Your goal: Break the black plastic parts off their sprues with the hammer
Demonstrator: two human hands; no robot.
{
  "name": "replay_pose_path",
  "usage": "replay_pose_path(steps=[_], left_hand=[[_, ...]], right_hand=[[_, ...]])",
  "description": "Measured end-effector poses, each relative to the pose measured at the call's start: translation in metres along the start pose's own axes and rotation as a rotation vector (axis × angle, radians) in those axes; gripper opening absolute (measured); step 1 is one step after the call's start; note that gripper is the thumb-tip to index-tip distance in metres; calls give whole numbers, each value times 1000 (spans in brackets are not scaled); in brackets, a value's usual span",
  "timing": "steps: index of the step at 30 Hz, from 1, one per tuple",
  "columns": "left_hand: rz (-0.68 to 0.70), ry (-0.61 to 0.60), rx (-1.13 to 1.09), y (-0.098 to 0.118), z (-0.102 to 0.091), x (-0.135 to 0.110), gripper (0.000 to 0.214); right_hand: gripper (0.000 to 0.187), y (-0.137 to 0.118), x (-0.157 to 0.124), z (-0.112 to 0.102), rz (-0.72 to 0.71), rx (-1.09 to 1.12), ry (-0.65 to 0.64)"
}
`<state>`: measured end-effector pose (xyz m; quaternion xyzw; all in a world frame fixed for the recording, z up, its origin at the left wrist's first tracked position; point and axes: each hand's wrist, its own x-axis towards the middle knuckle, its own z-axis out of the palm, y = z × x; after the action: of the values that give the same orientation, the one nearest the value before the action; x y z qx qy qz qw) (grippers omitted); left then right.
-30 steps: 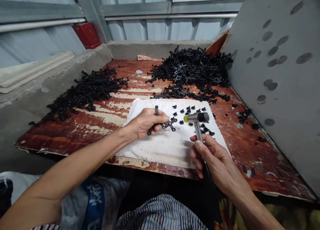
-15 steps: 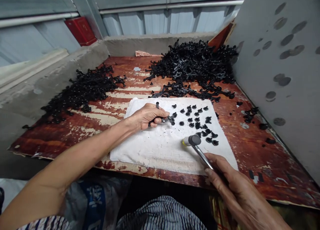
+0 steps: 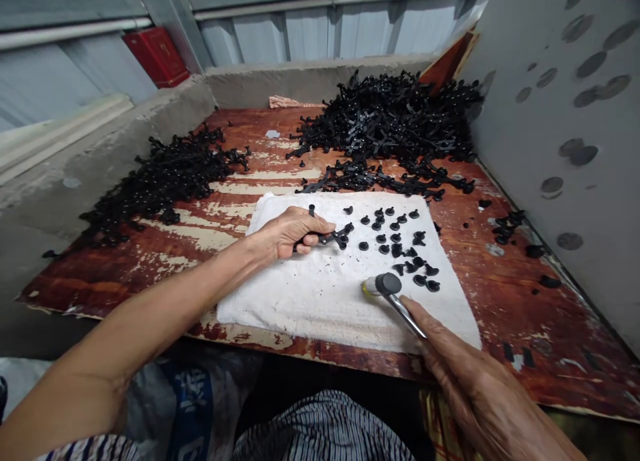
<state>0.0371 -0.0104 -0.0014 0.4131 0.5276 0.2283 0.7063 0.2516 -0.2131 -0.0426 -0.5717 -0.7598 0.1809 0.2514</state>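
Note:
My left hand (image 3: 297, 233) is closed around a black plastic bracket (image 3: 334, 238), just over the white cloth (image 3: 300, 301). Its forked end sticks out to the right past my thumb, and a short stub rises above my knuckles; the middle is hidden by my fingers. In my right hand (image 3: 465, 354) is a mallet (image 3: 389, 284) with a metal handle, a black face and a pale one with yellow at its edge. The mallet's head hovers at or just above the cloth; contact is unclear. Between the hands, several small black round-based caps (image 3: 396, 237) lie scattered on the cloth.
A large heap of black brackets (image 3: 395, 121) fills the back right of the worn red board (image 3: 260, 147). Another pile (image 3: 165, 174) lies at the left. A grey panel (image 3: 565, 114) bounds the right side, and a concrete ledge (image 3: 260, 87) runs along the back.
My right hand has shifted slightly and turned on the mallet's handle, its thumb now out of sight. The bracket's forked end is tilted a little differently in my left hand. The camera view moved slightly.

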Motion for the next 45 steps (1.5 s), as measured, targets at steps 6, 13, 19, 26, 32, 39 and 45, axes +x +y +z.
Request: replay_pose_path(steps=[6, 13, 19, 26, 32, 39, 45], left_hand=[[-9, -4, 3, 1, 0, 0, 20], [-12, -4, -1, 0, 0, 2, 20], [13, -31, 61, 2, 0, 2, 21], [-13, -21, 78, 4, -2, 2, 20], [-26, -32, 61, 2, -3, 3, 19], [18, -18, 119, 4, 1, 3, 23], [34, -19, 186, 7, 0, 4, 23]], right_hand=[[56, -6, 4, -1, 2, -15, 54], [55, -8, 6, 0, -25, 5, 57], [57, 1, -1, 1, 12, 16, -14], [57, 1, 1, 4, -4, 25, 13], [55, -5, 4, 0, -25, 13, 49], [59, -6, 6, 2, -17, 31, 85], [59, -27, 39, -23, -101, -15, 141]])
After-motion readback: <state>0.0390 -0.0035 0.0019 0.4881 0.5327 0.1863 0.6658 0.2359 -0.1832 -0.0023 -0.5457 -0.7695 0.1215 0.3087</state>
